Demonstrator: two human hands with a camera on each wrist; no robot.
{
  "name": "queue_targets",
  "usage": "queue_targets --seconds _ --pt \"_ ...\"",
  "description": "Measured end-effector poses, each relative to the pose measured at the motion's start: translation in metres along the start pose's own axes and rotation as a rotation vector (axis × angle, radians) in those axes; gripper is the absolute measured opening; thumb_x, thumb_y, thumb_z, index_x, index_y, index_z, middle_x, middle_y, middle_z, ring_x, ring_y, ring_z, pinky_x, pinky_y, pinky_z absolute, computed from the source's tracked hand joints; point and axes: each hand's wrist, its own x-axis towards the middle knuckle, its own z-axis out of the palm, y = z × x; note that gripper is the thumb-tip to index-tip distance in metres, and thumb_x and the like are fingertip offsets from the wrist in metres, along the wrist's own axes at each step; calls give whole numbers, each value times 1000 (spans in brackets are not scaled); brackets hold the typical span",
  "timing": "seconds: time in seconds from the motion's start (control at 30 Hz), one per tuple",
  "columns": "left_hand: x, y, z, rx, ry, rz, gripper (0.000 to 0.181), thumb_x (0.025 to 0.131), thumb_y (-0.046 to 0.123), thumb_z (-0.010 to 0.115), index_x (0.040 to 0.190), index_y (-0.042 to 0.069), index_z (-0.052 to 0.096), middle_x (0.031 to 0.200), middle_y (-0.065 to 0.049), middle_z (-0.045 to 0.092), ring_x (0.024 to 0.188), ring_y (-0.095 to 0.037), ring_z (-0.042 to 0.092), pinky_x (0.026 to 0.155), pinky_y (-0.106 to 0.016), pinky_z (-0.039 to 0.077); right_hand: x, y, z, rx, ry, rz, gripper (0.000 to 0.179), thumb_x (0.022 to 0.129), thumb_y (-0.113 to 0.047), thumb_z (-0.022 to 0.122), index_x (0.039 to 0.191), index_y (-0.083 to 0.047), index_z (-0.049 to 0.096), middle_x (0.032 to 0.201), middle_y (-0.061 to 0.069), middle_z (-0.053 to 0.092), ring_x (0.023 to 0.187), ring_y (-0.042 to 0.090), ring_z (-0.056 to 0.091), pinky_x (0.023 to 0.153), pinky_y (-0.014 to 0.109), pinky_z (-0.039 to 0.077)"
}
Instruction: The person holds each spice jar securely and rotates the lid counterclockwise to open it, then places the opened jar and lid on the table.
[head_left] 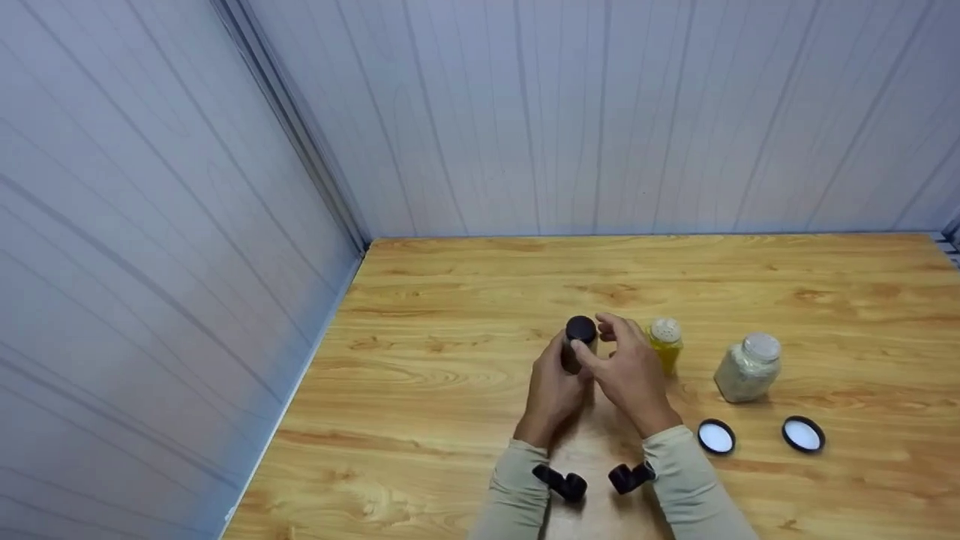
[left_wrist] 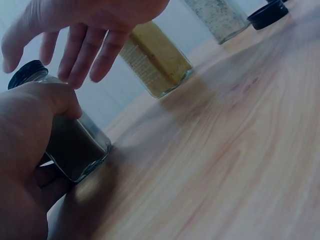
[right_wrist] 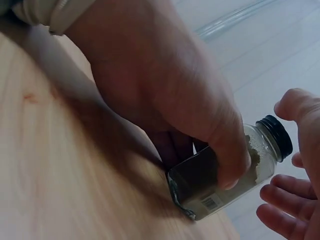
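Note:
A square glass spice jar [right_wrist: 200, 172] with dark contents and a black screw lid [head_left: 580, 328] stands on the table, tilted by the camera angle in both wrist views. My left hand [head_left: 553, 388] grips its body, thumb on the near side and fingers behind. Around the lid hovers my right hand [head_left: 631, 375], its thumb and fingers spread and loosely bent. In the right wrist view a gap shows between that thumb and the lid. Just right of this hand is a jar of yellow powder [head_left: 664, 356] with a white perforated top, partly hidden in the head view.
Farther right stands a jar of pale, flecked contents [head_left: 748, 371] with a whitish top. In front of it two black lids, a left one [head_left: 716, 436] and a right one [head_left: 803, 434], lie with white insides up. Pale panel walls [head_left: 480, 120] bound the wooden table [head_left: 420, 360].

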Motion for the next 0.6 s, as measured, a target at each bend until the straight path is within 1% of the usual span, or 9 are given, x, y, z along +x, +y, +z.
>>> queue_targets --seconds 0.1,0.17,0.2,0.3,0.37,0.47,0.6 --pt "1 2 3 -19 -23 -40 51 90 24 73 137 15 57 125 6 64 117 -7 57 102 -31 45 3 4 -2 29 0 -20 51 91 -41 73 128 -6 64 114 9 64 102 23 62 79 39 53" --pt "-2 3 3 -25 -25 -69 53 89 24 74 138 15 56 126 6 63 117 -6 57 102 -31 45 2 5 -1 65 -7 -11 48 91 -40 73 125 -7 66 113 8 64 101 22 62 77 40 54" --pt "-2 3 2 -29 -26 -74 54 89 25 74 139 14 56 126 5 63 117 -7 56 102 -32 45 1 5 0 85 -8 -4 46 91 -38 74 124 -7 67 113 7 64 101 21 62 76 40 54" --pt "-2 3 2 -43 -25 -66 55 90 25 74 139 13 55 128 3 63 118 -9 57 102 -33 45 2 5 1 119 4 5 44 90 -35 76 123 -7 68 112 7 64 100 20 62 75 40 55" --pt "-2 2 3 -53 -22 -58 53 90 25 74 139 13 56 128 2 64 118 -9 58 101 -33 46 3 6 2 109 14 -7 46 89 -35 78 123 -5 68 110 8 64 98 20 62 74 37 54" --pt "-1 1 4 -50 -20 -62 52 89 23 74 137 14 58 127 3 64 117 -8 58 100 -31 46 4 7 3 81 30 -38 48 87 -33 80 122 -3 68 106 10 63 95 21 61 71 33 53" --pt "-2 0 4 -39 -16 -66 50 89 22 75 136 15 59 127 5 64 118 -6 57 101 -29 46 2 10 5 80 48 -54 45 86 -31 81 120 -3 69 103 10 63 92 21 61 70 32 52"
